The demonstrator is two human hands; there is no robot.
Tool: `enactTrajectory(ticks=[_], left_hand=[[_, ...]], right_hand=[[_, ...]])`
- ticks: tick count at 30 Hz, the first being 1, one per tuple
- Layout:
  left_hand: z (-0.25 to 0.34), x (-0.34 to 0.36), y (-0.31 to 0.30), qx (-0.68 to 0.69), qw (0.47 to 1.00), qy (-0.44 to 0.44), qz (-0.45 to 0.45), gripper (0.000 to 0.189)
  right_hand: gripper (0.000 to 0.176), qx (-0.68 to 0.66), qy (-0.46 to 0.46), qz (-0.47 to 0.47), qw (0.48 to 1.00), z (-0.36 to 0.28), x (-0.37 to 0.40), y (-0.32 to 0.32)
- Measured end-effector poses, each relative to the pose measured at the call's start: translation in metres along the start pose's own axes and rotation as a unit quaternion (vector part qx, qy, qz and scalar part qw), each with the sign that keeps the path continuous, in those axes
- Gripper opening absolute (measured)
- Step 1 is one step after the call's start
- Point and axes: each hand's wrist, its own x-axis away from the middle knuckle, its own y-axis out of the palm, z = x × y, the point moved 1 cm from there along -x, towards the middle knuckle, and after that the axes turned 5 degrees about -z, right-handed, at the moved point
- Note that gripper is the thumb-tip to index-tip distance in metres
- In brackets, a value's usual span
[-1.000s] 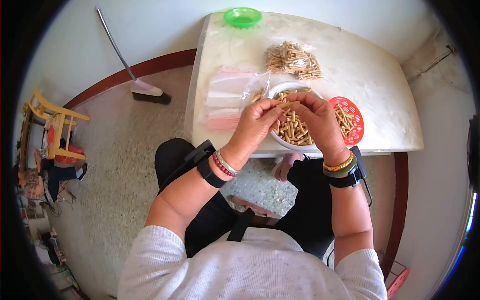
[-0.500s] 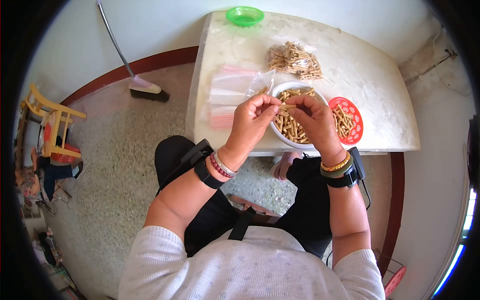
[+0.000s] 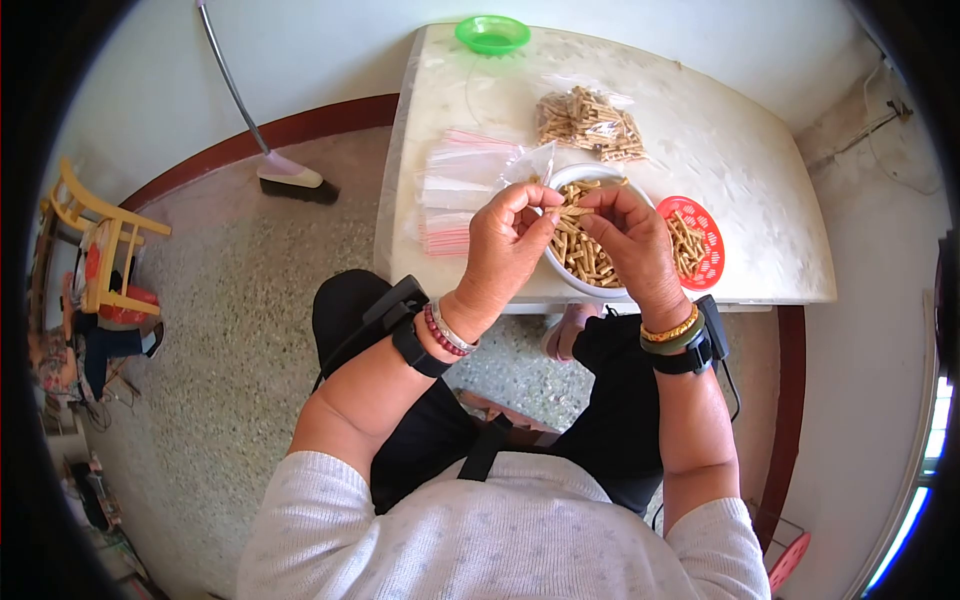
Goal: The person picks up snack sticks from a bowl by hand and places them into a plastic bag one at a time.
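Above a white bowl point(image 3: 553, 262) full of short tan sticks point(image 3: 583, 255), both my hands come close together. Between the fingertips is one short tan stick point(image 3: 571, 211). My left hand point(image 3: 500, 245) pinches its left end with thumb and fingers. At its other end, my right hand point(image 3: 640, 245) is closed in a similar pinch. Part of the bowl's rim is behind the hands. A red perforated basket point(image 3: 712, 245) with more sticks stands right of the bowl. Behind the bowl lies a clear plastic bag point(image 3: 590, 122) packed with such sticks.
Flat clear bags with pink edges point(image 3: 460, 190) lie left of the bowl on the pale table point(image 3: 720, 130). A green dish point(image 3: 492, 36) stands at the far edge. A broom point(image 3: 290, 175) leans on the wall, and a wooden chair point(image 3: 115, 250) is at the left.
My fingertips have shifted slightly, and the stick between them is turned a little differently. My hands stay over the bowl.
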Motion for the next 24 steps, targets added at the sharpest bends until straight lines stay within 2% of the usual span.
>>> enactTrajectory(ticks=[5, 7, 8, 10, 11, 13, 14, 17, 19, 20, 21, 24], left_hand=[[0.006, 0.000, 0.000, -0.014, 1.000, -0.002, -0.004, 0.015], [0.009, -0.005, -0.008, -0.105, 0.991, 0.069, 0.036, 0.014], [0.007, -0.009, -0.015, -0.132, 0.984, 0.105, 0.052, 0.014], [0.012, -0.017, -0.026, -0.225, 0.957, 0.159, 0.095, 0.018], [0.013, -0.021, -0.029, -0.225, 0.957, 0.159, 0.095, 0.018], [0.016, -0.025, -0.036, -0.344, 0.916, 0.186, 0.088, 0.022], [0.013, -0.026, -0.036, -0.345, 0.916, 0.185, 0.089, 0.022], [-0.002, -0.029, -0.037, -0.369, 0.912, 0.149, 0.100, 0.020], [-0.011, -0.033, -0.043, -0.294, 0.955, -0.022, 0.026, 0.017], [-0.014, -0.034, -0.044, -0.295, 0.955, -0.022, 0.026, 0.017], [-0.016, -0.036, -0.045, -0.267, 0.963, -0.018, 0.040, 0.016], [-0.020, -0.040, -0.047, -0.221, 0.973, -0.034, 0.064, 0.015]], right_hand=[[0.011, 0.017, -0.002, 0.008, 1.000, 0.002, 0.000, -0.002], [0.010, 0.124, 0.007, 0.073, 0.990, 0.000, -0.001, -0.004], [0.010, 0.124, 0.007, 0.073, 0.990, 0.001, -0.002, -0.004], [0.010, 0.134, -0.057, 0.124, 0.982, 0.004, -0.006, -0.003], [0.010, 0.133, -0.058, 0.124, 0.982, 0.005, -0.009, -0.003], [0.010, 0.180, -0.105, 0.168, 0.963, 0.006, -0.014, -0.001], [0.010, 0.179, -0.105, 0.167, 0.964, 0.005, -0.016, 0.001], [0.014, 0.289, -0.144, 0.133, 0.937, 0.001, -0.022, 0.011], [0.013, 0.290, -0.149, 0.099, 0.940, -0.001, -0.027, 0.022], [0.013, 0.290, -0.152, 0.066, 0.942, -0.004, -0.029, 0.028], [0.012, 0.352, -0.163, 0.048, 0.920, -0.006, -0.031, 0.031], [0.010, 0.384, -0.192, 0.030, 0.902, 0.003, -0.040, 0.036]])
